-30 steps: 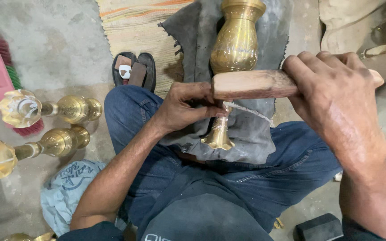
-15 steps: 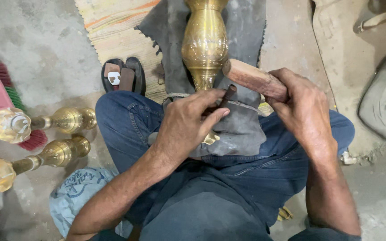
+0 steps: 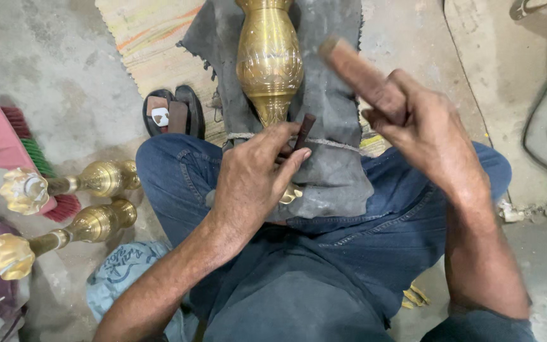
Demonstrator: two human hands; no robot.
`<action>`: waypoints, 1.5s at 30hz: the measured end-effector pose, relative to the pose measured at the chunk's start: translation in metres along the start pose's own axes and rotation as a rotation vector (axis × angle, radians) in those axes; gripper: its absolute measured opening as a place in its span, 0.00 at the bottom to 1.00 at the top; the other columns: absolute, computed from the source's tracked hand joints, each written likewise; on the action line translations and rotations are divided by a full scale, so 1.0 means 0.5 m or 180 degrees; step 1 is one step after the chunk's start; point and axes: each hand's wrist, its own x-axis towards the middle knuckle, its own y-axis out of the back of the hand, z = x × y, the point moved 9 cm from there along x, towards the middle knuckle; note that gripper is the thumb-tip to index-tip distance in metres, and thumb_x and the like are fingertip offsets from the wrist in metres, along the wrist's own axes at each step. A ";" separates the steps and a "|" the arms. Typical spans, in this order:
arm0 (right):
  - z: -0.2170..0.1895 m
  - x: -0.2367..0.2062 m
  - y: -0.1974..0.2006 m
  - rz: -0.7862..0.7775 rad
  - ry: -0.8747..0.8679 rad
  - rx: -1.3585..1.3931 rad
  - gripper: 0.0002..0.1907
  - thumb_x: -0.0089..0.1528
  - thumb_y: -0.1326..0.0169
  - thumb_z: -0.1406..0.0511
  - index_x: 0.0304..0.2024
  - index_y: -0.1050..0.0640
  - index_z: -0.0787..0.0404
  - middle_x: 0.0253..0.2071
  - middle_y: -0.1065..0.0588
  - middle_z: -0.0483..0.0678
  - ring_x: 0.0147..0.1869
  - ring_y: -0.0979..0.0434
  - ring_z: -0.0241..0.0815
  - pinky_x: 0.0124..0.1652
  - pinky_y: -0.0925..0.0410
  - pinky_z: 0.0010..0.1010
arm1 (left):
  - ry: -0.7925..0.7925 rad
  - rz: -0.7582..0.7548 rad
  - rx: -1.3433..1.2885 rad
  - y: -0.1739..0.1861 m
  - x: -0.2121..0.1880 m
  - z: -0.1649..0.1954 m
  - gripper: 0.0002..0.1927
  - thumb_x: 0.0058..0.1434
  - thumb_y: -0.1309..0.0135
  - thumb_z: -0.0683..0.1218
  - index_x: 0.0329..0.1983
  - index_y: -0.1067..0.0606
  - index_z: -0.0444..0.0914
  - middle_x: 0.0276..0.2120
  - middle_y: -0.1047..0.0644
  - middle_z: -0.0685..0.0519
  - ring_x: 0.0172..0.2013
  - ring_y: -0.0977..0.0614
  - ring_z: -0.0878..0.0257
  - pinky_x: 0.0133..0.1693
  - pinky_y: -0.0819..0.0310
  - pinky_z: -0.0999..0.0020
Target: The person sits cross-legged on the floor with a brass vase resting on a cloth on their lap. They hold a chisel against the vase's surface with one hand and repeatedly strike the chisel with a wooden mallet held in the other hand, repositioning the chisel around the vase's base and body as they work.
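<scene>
An engraved brass vase (image 3: 269,60) lies on a dark grey cloth (image 3: 333,158) across my lap. My left hand (image 3: 254,174) rests on the cloth at the vase's narrow stem and pinches a short dark metal punch (image 3: 304,129), its tip angled toward the stem. A thin cord (image 3: 330,144) runs across the cloth beside it. My right hand (image 3: 416,123) is raised to the right of the vase and grips a brown wooden block (image 3: 359,73), blurred by motion.
Two brass pieces with flower-shaped ends (image 3: 64,183) (image 3: 52,234) lie on the concrete floor at left, next to a pink brush (image 3: 7,142). A black sandal (image 3: 172,114) sits by a striped mat (image 3: 153,38). A blue bag (image 3: 125,272) lies by my left knee.
The right hand has lifted the wooden block up and away from the vase's stem. The left hand has stayed on the stem with the punch. The view has shifted slightly.
</scene>
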 end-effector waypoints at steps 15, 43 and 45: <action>-0.067 -0.011 0.001 0.0027 0.1076 -0.0592 0.15 0.58 0.38 0.68 0.44 0.27 0.65 0.34 0.25 0.57 0.41 0.23 0.55 0.40 0.33 0.44 | -0.0014 -0.0074 -0.0057 0.009 0.000 0.000 0.15 0.65 0.38 0.46 0.49 0.25 0.33 0.37 0.18 0.46 0.36 0.13 0.59 0.36 0.18 0.64; -0.044 0.004 0.013 -0.0027 0.0661 -0.0502 0.15 0.58 0.37 0.68 0.43 0.28 0.63 0.32 0.26 0.57 0.39 0.23 0.60 0.39 0.32 0.47 | 0.0048 -0.0105 -0.0204 0.008 0.002 -0.009 0.17 0.65 0.39 0.47 0.52 0.24 0.33 0.39 0.18 0.47 0.35 0.14 0.60 0.37 0.17 0.65; -0.010 0.011 0.010 -0.0108 0.0059 -0.0084 0.16 0.62 0.37 0.65 0.45 0.29 0.64 0.29 0.28 0.57 0.36 0.25 0.60 0.37 0.31 0.46 | 0.0007 -0.0084 -0.0250 0.011 0.004 -0.007 0.17 0.65 0.39 0.47 0.53 0.24 0.33 0.40 0.18 0.46 0.35 0.14 0.60 0.37 0.17 0.65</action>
